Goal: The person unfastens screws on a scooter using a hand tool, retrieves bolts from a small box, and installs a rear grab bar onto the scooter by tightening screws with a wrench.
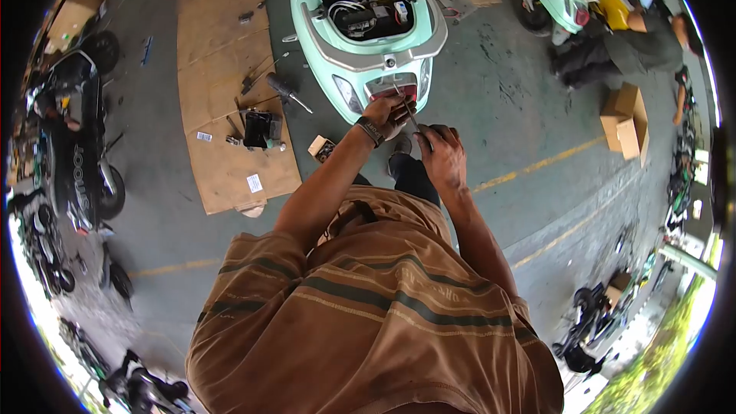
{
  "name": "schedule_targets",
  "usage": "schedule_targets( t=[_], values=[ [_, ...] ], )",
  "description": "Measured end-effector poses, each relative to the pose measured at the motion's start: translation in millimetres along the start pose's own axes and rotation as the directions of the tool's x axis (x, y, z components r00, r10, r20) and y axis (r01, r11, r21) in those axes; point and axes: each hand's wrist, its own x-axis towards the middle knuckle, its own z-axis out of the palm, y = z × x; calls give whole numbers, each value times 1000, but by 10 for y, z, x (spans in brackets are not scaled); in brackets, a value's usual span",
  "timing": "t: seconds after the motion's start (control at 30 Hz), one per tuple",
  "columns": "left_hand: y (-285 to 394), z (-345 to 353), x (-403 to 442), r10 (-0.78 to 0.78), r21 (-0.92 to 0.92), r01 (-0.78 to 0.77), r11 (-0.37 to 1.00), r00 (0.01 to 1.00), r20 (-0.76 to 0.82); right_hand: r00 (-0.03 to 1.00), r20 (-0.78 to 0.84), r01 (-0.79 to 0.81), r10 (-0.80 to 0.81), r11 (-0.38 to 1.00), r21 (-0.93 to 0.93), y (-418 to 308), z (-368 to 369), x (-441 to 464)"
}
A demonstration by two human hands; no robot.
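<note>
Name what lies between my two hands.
In the head view, a slender metal shaft runs from the right hand toward the left hand; the tool's type is unclear.

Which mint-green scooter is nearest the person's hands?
The top-centre scooter, its compartment open; the other mint-green scooter stands farther off, at upper right.

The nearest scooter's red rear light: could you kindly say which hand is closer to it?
Left: the left hand is at the red rear light, partly overlapping it; the right hand is farther back, lower in the picture.
</note>
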Motion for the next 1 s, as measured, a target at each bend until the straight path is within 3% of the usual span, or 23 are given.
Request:
schedule_targets(
  t=[0.13, 0.3, 0.5, 0.83, 1.0],
  values=[
    [35, 156, 459, -13, -141, -2, 990, 994, -110, 988, 111, 112, -111, 994, -3, 471, 110, 580],
    [155, 186, 713, 46, -157, -61, 986, 994, -95, 951, 206, 227, -230, 973, 38, 701, 176, 1022],
    [208, 192, 766, -4, -202, -39, 979, 979, -205, 943, 242, 223, -229, 973, 52, 690, 225, 1186],
    [345, 113, 824, -111, -185, 81, 979, 982, -156, 953, 276, 127, -122, 992, -1, 513, 260, 1256],
    [387, 75, 830, -106, -230, 67, 971, 981, -163, 946, 256, 215, -198, 976, -38, 390, 294, 1345]
  ],
)
